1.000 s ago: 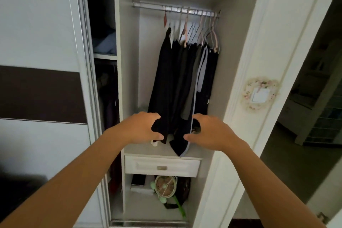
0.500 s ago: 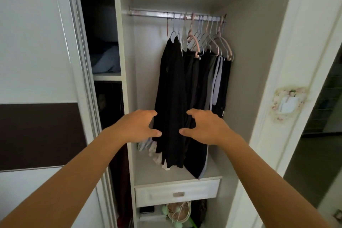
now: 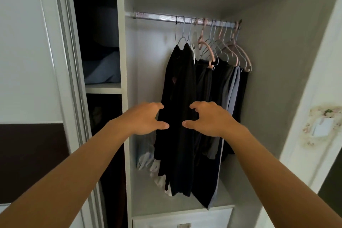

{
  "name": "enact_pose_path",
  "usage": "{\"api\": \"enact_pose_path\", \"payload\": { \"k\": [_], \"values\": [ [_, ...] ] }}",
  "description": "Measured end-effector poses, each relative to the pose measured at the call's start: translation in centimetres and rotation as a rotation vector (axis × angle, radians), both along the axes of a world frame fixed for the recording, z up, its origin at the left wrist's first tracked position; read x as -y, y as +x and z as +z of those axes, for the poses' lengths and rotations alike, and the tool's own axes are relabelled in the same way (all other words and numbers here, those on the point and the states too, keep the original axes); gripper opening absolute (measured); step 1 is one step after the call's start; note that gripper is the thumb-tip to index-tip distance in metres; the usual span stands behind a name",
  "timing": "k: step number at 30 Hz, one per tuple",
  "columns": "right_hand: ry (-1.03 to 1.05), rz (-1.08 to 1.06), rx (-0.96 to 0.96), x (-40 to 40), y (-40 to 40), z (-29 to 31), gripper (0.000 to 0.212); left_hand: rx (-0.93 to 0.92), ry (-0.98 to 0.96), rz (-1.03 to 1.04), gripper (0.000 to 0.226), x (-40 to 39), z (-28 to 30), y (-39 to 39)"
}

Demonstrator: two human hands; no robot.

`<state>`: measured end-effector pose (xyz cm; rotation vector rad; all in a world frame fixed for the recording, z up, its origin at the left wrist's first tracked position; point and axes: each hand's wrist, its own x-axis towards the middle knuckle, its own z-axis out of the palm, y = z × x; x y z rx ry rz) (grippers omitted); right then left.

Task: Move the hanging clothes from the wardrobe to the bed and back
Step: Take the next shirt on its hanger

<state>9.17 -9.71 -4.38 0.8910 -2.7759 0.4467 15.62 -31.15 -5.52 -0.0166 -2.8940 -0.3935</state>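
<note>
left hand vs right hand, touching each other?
Apart. The head view shows dark clothes plainly visible in the gap between the left hand and the right hand; thumbs and fingertips do not meet.

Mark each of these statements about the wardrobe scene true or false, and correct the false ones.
1. The dark clothes hang from the rail. True.
2. The left hand grips a hanger. False: it hovers by the clothes with spread fingers, holding nothing.
3. The right hand is open. True.
4. The drawer below is pulled wide open. False: it looks closed.
5. Every hanger is pink. False: some are grey wire.
</note>
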Motion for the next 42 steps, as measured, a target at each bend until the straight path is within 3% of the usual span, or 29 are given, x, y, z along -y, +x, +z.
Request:
{"api": "enact_pose_path", "payload": {
  "k": [8, 17, 22, 26, 29, 33, 42],
  "values": [
    [-0.111, 0.016, -0.161, 2.5, -7.8, 4.7, 0.063, -0.141, -0.188, 0.113, 0.058, 0.8, 4.0, -7.4],
    [-0.216, 0.044, -0.356, 6.0, -14.0, 10.4, 0.042, -0.275, -0.193, 0.175, 0.062, 2.0, 8.8, -14.7],
    [-0.165, -0.029, -0.501, 8.6, -16.5, 13.0, 0.023, -0.331, -0.191, 0.131, 0.051, 2.7, 10.0, -17.7],
    [0.040, -0.180, -0.586, 11.2, -17.9, 14.2, 0.012, -0.336, -0.165, 0.109, 0.055, 3.7, 10.4, -19.2],
    [0.174, -0.280, -0.643, 13.3, -19.0, 14.8, 0.029, -0.354, -0.177, 0.113, 0.053, 4.5, 10.5, -19.7],
    [0.155, -0.326, -0.622, 14.8, -20.7, 15.1, 0.039, -0.365, -0.192, 0.115, 0.053, 5.3, 10.2, -20.2],
    [-0.091, -0.332, -0.540, 14.7, -22.2, 16.1, 0.021, -0.381, -0.193, 0.117, 0.056, 6.1, 9.7, -21.1]
  ]
}}
